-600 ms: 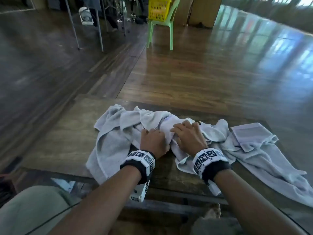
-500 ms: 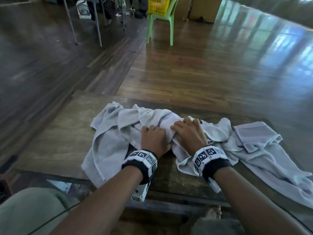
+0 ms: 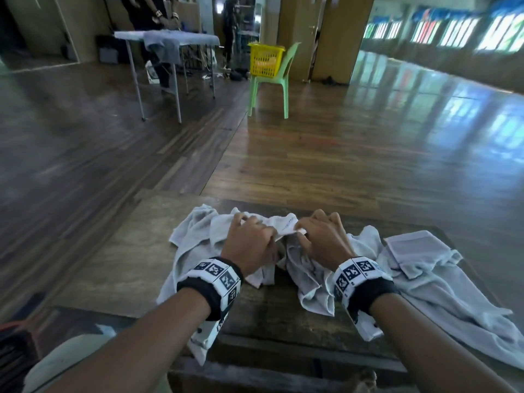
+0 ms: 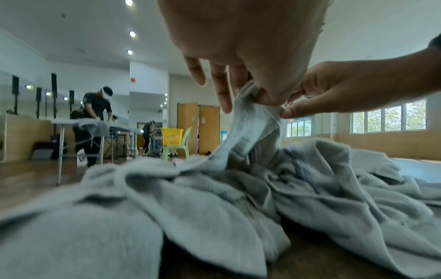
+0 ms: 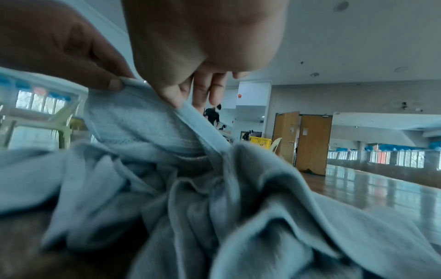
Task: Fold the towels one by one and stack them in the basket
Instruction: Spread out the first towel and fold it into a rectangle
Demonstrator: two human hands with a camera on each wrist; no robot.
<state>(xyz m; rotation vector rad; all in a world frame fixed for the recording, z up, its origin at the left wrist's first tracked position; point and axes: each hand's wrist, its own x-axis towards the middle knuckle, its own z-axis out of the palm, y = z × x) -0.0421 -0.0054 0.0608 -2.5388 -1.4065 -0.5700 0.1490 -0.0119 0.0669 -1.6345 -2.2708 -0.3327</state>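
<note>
My left hand (image 3: 251, 245): just left of centre in the head view, thumb and forefinger pinching the hem of the pale grey towel (image 3: 198, 236); the other fingers (image 4: 220, 90) hang straighter, as the left wrist view shows.
My right hand (image 3: 323, 239): just right of centre, close beside the left; its thumb and fingertips pinch the same hem, which is drawn taut between the two hands.
Lifted edge: raised off the heap, a short strip of cloth between my two pinches; the rest of the towel sags in crumpled folds below.
Second towel (image 3: 431, 279): spread toward the lower right of the frame, one corner folded over, its near end trailing off the table edge. I cannot tell where one towel ends and the other begins beneath my wrists.
Table (image 3: 113, 265): dark wood, filling the lower middle of the frame; the towels lie on it.
Basket (image 3: 265, 59): yellow, at upper centre, standing on the seat of a green plastic chair (image 3: 272, 89), well apart from the table.
Background: a folding table (image 3: 167, 38) draped with grey cloth at upper left, with people in dark clothes standing behind it.
Wristbands (image 3: 215, 279): black with chequered markers, one on each wrist.
</note>
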